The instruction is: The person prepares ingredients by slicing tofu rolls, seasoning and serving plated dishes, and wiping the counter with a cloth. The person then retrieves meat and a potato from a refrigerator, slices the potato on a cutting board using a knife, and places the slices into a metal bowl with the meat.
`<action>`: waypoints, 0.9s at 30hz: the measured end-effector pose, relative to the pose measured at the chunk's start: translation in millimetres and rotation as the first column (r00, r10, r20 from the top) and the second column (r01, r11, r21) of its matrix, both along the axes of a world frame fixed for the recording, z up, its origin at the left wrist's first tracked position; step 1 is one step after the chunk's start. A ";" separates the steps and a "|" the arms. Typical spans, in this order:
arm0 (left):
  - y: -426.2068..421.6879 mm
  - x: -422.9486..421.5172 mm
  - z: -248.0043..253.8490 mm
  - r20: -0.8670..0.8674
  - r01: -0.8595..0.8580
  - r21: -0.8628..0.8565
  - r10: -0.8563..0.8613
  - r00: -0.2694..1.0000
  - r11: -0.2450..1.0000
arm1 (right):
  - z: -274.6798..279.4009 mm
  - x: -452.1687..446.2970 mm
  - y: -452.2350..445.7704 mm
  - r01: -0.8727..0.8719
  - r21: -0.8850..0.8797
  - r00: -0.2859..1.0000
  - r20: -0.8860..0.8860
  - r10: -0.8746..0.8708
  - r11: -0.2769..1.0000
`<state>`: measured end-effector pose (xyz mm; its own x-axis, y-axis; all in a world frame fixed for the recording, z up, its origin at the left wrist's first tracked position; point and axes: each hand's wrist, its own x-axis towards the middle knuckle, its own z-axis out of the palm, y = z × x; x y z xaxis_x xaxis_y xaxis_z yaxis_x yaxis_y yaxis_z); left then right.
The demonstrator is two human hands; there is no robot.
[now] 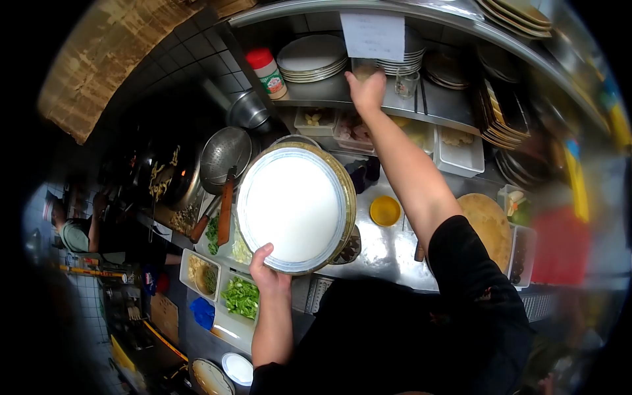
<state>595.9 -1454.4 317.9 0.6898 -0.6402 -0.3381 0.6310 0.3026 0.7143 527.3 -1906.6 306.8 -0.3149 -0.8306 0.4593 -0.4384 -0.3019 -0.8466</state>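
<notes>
- White, blue-rimmed plate [289, 207]: grasped at its near edge by the left hand [270, 271], thumb on top.
- Right hand [367, 91]: up at the shelf [306, 97], fingers at a clear container [363, 66]; whether they grip it, I cannot tell.
- Left of that hand, stacked plates [312, 54]; just right, a glass mug [407, 84].
- Near the left hand's left side, chopped greens [241, 297].
- Beyond and right of it, a yellow bowl [384, 210] on the counter [375, 260].

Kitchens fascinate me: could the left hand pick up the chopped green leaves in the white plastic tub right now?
Probably not: the left hand is gripping the round, white, blue-rimmed dish, though the green leaves lie uncovered close by.
</notes>
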 end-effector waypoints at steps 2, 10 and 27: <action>-11.4 8.1 9.1 0.003 0.007 -0.004 -0.007 1.000 1.000 | -3.4 0.9 -8.5 -0.002 0.063 0.998 -0.055 0.005 0.998; -82.3 23.7 36.8 0.027 -0.016 -0.003 0.016 1.000 1.000 | 20.5 -49.4 63.9 -0.238 0.160 0.968 -0.047 0.248 0.958; -253.7 -0.7 58.9 -0.006 0.059 -0.351 -0.065 0.998 0.935 | -8.9 -282.5 250.6 -0.354 0.346 0.921 0.288 0.261 0.869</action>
<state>595.2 -1708.1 376.9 0.6411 -0.7614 -0.0964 0.6679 0.4916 0.5588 244.8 -1656.0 297.9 -0.0691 -0.9971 0.0324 -0.1617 -0.0208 -0.9866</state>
